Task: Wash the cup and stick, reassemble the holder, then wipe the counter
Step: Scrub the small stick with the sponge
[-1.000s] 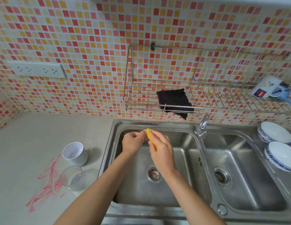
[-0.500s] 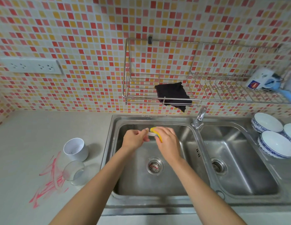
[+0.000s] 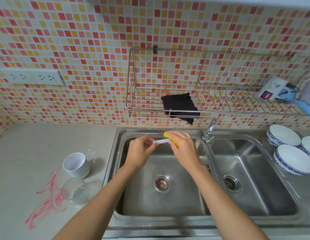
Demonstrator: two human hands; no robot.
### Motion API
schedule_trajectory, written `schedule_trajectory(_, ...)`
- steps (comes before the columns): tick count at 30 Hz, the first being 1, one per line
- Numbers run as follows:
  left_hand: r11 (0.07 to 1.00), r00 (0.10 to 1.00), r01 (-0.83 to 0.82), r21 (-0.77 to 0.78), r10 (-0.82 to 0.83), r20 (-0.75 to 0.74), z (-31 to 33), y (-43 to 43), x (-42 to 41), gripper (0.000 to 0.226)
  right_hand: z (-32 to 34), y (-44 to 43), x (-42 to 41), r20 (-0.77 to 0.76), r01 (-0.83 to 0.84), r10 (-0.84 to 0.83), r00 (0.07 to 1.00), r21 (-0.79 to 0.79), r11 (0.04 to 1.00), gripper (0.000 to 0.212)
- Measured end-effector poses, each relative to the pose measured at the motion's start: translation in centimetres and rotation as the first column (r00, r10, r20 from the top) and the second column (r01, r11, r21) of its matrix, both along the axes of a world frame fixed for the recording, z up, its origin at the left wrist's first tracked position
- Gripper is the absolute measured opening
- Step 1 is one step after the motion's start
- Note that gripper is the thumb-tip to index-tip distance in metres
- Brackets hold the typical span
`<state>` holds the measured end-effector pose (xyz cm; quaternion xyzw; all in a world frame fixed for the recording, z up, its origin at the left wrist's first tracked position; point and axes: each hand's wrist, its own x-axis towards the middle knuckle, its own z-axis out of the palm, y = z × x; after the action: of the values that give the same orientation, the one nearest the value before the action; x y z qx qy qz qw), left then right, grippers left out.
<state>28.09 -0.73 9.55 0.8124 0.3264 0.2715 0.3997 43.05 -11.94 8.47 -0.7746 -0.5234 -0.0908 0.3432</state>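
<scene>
White and thin, the stick (image 3: 162, 141) looks light and slippery; my left hand (image 3: 141, 151) is pinching one end, my right hand (image 3: 184, 147) squeezing a yellow sponge (image 3: 167, 134) against it.

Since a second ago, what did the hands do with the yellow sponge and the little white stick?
The right hand slid the yellow sponge to the right along the white stick, so more of the stick shows between the hands. The left hand still pinches the stick's end, and the right still grips the sponge. The white cup, clear cup, red marks and black cloth have not moved.
</scene>
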Motion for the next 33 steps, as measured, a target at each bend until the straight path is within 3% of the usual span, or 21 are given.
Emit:
schedule_trajectory(2, 0.991, 0.998, -0.048, -0.128, 0.052, 0.032, -0.3, -0.1, 0.7, 0.016, -0.2, -0.3, -0.2, -0.1, 0.079, -0.074, 0.992, 0.046, 0.996, 0.037)
schedule_trajectory(6, 0.929, 0.991, -0.03, -0.369, 0.075, 0.108, -1.6, -0.6, 2.1, 0.014, -1.3, -0.8, -2.1, -0.05, -0.123, 0.123, 0.991, 0.021, 0.992, 0.04)
schedule_trajectory(11, 0.83, 0.972, -0.085, -0.552, 0.192, 0.138, -2.3, -2.6, 5.3, 0.037, -3.3, -2.7, 2.6, -0.226, 0.175, -0.174, 0.958, -0.017, 0.984, 0.042)
schedule_trajectory(14, 0.792, 0.956, -0.12, -0.599, 0.254, 0.145, -2.8, -3.0, 7.0, 0.041, -4.2, -3.9, 2.9, -0.144, 0.102, -0.102, 0.984, -0.01, 0.995, 0.042)
schedule_trajectory(16, 0.782, 0.949, -0.154, -0.604, 0.287, 0.13, -3.2, -2.9, 7.9, 0.04, -4.6, -4.9, 4.3, -0.158, 0.118, -0.11, 0.981, 0.041, 0.992, 0.04)
schedule_trajectory(19, 0.802, 0.953, -0.188, -0.567, 0.289, 0.092, -3.8, -3.5, 9.5, 0.033, -4.8, -5.5, 6.4, -0.303, 0.249, -0.211, 0.93, 0.093, 0.964, 0.04)
schedule_trajectory(23, 0.83, 0.98, -0.132, -0.541, 0.191, 0.055, -4.5, -4.8, 11.8, 0.022, -5.6, -4.5, 5.1, -0.146, -0.01, 0.021, 0.989, 0.076, 0.997, 0.044)
schedule_trajectory(24, 0.828, 0.981, -0.13, -0.545, 0.186, 0.049, -4.7, -4.9, 12.2, 0.022, -6.2, -4.3, 5.5, -0.157, -0.006, 0.019, 0.987, 0.083, 0.997, 0.045)
schedule_trajectory(27, 0.847, 0.983, -0.151, -0.51, 0.182, 0.011, -5.0, -5.0, 13.3, 0.023, -7.4, -4.4, 7.4, -0.341, 0.213, -0.163, 0.926, 0.115, 0.97, 0.044)
schedule_trajectory(31, 0.894, 0.989, -0.15, -0.423, 0.136, -0.064, -5.2, -5.1, 14.5, 0.012, -7.7, -5.1, 7.1, -0.2, 0.039, -0.019, 0.98, 0.099, 0.994, 0.044)
schedule_trajectory(33, 0.925, 0.988, -0.143, -0.353, 0.111, -0.11, -5.3, -5.2, 15.1, 0.012, -8.1, -5.9, 8.9, -0.285, 0.108, -0.079, 0.955, 0.087, 0.99, 0.042)
